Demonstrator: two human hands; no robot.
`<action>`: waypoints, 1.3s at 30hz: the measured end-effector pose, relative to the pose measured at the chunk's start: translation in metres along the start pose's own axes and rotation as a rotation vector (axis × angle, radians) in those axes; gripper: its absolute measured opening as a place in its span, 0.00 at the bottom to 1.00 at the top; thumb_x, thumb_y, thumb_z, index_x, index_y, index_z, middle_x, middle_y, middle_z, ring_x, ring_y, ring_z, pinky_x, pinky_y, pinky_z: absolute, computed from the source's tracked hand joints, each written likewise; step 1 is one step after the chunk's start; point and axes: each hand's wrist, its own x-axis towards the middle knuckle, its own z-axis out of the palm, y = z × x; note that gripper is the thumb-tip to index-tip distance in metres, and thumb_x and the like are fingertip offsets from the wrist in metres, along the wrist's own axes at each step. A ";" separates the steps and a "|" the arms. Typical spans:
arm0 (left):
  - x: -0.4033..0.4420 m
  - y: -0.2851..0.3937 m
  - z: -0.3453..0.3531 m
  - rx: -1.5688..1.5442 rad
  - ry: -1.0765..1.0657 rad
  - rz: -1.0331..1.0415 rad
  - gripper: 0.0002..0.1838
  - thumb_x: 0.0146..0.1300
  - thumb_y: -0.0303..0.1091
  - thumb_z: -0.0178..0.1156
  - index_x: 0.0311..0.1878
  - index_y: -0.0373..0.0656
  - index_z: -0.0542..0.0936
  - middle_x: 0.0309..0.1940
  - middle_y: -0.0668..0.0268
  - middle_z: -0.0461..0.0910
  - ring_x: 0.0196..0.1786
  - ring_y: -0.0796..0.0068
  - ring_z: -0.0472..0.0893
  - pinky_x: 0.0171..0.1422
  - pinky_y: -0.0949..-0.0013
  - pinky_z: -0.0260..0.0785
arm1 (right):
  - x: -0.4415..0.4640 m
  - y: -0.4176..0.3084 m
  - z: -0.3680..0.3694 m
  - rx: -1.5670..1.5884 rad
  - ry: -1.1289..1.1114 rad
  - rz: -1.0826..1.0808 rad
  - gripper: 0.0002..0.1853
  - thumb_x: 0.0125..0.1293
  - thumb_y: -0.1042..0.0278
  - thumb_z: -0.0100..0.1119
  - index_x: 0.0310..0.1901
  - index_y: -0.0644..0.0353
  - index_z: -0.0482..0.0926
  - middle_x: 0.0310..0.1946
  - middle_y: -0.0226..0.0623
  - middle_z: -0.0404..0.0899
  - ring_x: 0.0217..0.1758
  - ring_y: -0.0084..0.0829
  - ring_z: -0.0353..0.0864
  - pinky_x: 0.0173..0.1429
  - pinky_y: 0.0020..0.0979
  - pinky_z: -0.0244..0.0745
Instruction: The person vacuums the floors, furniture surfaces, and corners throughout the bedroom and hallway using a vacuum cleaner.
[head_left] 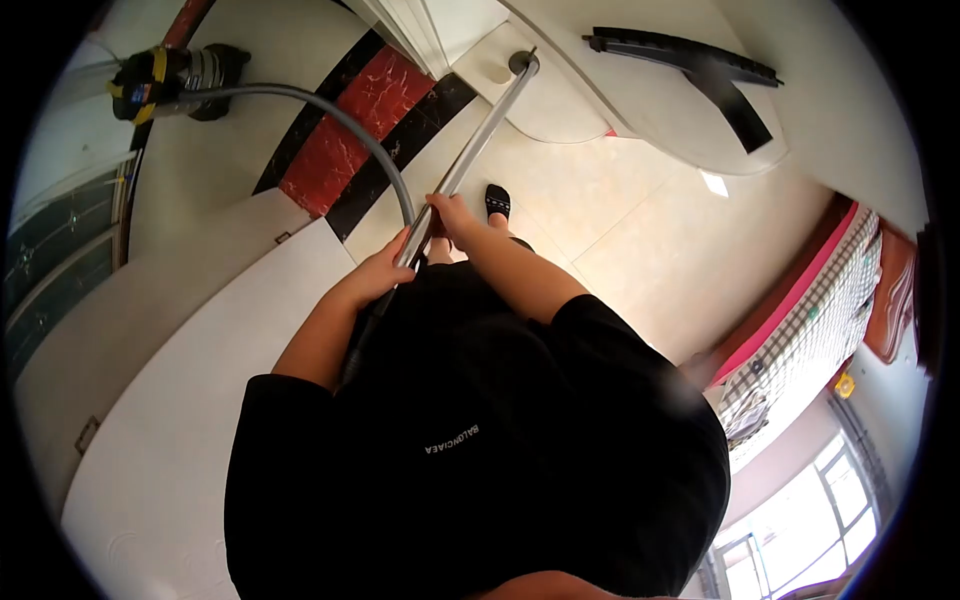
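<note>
My left hand [378,271] is closed round the lower end of a silver vacuum cleaner wand [487,125]. Just above it, my right hand [455,217] grips the same tube. The wand slopes away to a small round dark brush head [523,64] at the top, close to a white surface by the wall. A grey ribbed hose [330,108] curves from near my hands to a black and yellow vacuum cleaner [165,85] at the upper left. A black floor nozzle [690,70] lies detached on a white rounded surface at the upper right.
A white door [220,400] stands close on my left. A red and black stone threshold [360,130] crosses the doorway. Beige floor tiles [590,210] lie ahead, with my foot in a black slipper [498,202]. A bed with a checked cover [800,330] is on the right.
</note>
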 end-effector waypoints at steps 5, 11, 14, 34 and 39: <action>0.032 0.016 0.014 -0.162 0.040 0.153 0.44 0.49 0.29 0.57 0.68 0.43 0.44 0.41 0.59 0.74 0.37 0.72 0.74 0.42 0.74 0.66 | 0.037 -0.031 -0.020 -0.162 -0.063 -0.019 0.15 0.54 0.59 0.54 0.31 0.66 0.70 0.19 0.38 0.72 0.19 0.32 0.74 0.21 0.33 0.71; 0.047 0.023 0.024 -0.081 0.138 0.067 0.44 0.49 0.27 0.56 0.69 0.45 0.44 0.40 0.58 0.73 0.32 0.75 0.72 0.38 0.76 0.66 | 0.050 -0.051 -0.035 -0.185 -0.079 0.036 0.18 0.55 0.57 0.53 0.35 0.67 0.68 0.25 0.40 0.73 0.22 0.34 0.76 0.24 0.36 0.74; 0.033 0.009 0.030 -0.085 0.134 0.074 0.45 0.48 0.26 0.57 0.69 0.46 0.44 0.42 0.57 0.73 0.32 0.75 0.73 0.39 0.76 0.66 | 0.028 -0.041 -0.029 -0.199 -0.082 0.063 0.19 0.55 0.58 0.53 0.36 0.69 0.68 0.25 0.42 0.73 0.21 0.37 0.76 0.23 0.37 0.75; 0.032 -0.009 0.062 0.067 0.320 0.207 0.46 0.48 0.28 0.58 0.69 0.50 0.44 0.42 0.59 0.73 0.32 0.75 0.74 0.38 0.74 0.66 | 0.006 -0.038 -0.031 -0.314 -0.034 0.062 0.15 0.57 0.58 0.49 0.34 0.64 0.66 0.24 0.38 0.69 0.22 0.34 0.73 0.27 0.39 0.73; 0.040 0.015 0.062 -0.030 0.195 0.001 0.47 0.48 0.31 0.60 0.69 0.52 0.43 0.41 0.57 0.76 0.35 0.67 0.77 0.44 0.70 0.68 | 0.020 -0.049 -0.038 -0.325 -0.019 0.064 0.13 0.56 0.58 0.48 0.28 0.60 0.66 0.18 0.34 0.65 0.16 0.30 0.66 0.21 0.35 0.65</action>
